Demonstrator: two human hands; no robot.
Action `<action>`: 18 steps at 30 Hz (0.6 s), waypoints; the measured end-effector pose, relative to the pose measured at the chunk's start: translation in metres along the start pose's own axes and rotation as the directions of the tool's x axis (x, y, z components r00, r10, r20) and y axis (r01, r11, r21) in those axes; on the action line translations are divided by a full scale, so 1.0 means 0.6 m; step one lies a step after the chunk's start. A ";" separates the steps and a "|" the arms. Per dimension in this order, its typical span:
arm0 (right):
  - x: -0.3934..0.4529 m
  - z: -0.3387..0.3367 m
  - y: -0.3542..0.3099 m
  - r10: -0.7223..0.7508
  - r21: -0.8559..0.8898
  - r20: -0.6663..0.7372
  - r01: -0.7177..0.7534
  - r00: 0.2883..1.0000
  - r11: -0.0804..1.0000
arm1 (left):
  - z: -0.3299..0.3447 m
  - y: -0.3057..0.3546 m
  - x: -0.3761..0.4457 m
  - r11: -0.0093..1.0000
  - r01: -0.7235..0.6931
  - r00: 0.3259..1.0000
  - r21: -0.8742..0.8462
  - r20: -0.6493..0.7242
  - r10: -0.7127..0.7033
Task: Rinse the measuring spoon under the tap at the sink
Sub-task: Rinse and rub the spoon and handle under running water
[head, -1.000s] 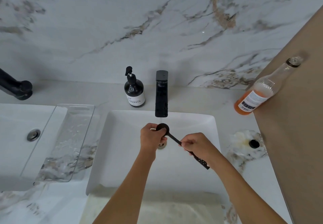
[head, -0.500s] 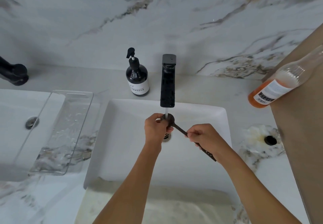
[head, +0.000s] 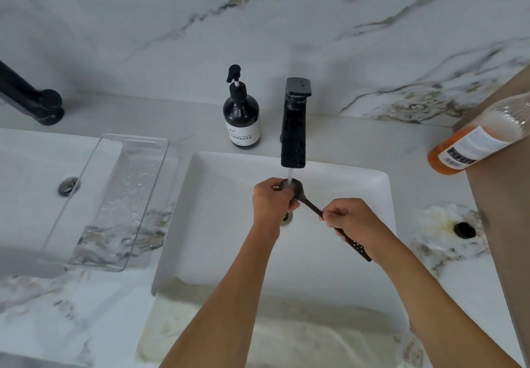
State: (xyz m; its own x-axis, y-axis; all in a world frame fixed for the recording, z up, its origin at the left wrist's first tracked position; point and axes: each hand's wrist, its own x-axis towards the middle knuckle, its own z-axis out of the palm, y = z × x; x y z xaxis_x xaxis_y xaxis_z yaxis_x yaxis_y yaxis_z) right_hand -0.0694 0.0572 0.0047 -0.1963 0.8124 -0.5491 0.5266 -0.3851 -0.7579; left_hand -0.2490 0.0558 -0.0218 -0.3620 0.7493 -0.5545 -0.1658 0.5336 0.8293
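A black measuring spoon (head: pixel 311 209) is held over the white sink (head: pixel 329 258). Its round bowl sits under the black tap (head: pixel 294 129). A thin stream of water (head: pixel 289 177) falls from the spout onto the bowl. My left hand (head: pixel 271 201) grips the bowl with its fingers wrapped around the rim. My right hand (head: pixel 348 218) pinches the ridged handle, whose flat end sticks out below the wrist. The sink drain (head: pixel 286 218) is partly hidden behind my left hand.
A dark soap pump bottle (head: pixel 241 115) stands left of the tap. A clear tray (head: pixel 114 195) bridges a second sink (head: pixel 28 172) at left. An orange-liquid bottle (head: pixel 479 141) lies on a brown board (head: pixel 504 195) at right; a black cap (head: pixel 464 230) sits below it.
Water now runs from the tap onto the spoon bowl; one second ago the tap was dry. Both hands hold the spoon much as before, and the camera has tilted slightly.
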 end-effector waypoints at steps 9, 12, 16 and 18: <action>0.042 0.050 -0.066 -0.102 -0.031 -0.026 0.101 0.994 0.994 | -0.002 0.006 -0.014 0.997 -0.043 0.995 -0.070 0.092 0.049; 0.065 0.070 -0.086 -0.157 -0.204 -0.127 0.129 0.979 0.970 | -0.003 0.009 -0.020 0.996 -0.069 0.991 -0.056 0.113 0.075; 0.081 0.081 -0.097 -0.180 -0.354 -0.137 0.121 0.974 0.927 | -0.007 0.006 -0.017 0.999 -0.049 0.996 0.005 0.070 0.049; 0.083 0.080 -0.101 -0.137 -0.302 -0.079 0.107 0.987 0.947 | -0.009 0.008 -0.014 0.998 -0.064 0.996 0.001 0.055 0.064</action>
State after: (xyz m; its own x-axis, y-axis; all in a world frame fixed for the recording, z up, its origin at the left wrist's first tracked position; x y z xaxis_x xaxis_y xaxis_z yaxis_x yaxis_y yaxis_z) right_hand -0.1508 0.0995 0.0063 -0.2006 0.8896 -0.4102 0.7276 -0.1451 -0.6705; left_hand -0.2518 0.0498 -0.0125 -0.3213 0.8023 -0.5030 -0.1407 0.4848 0.8632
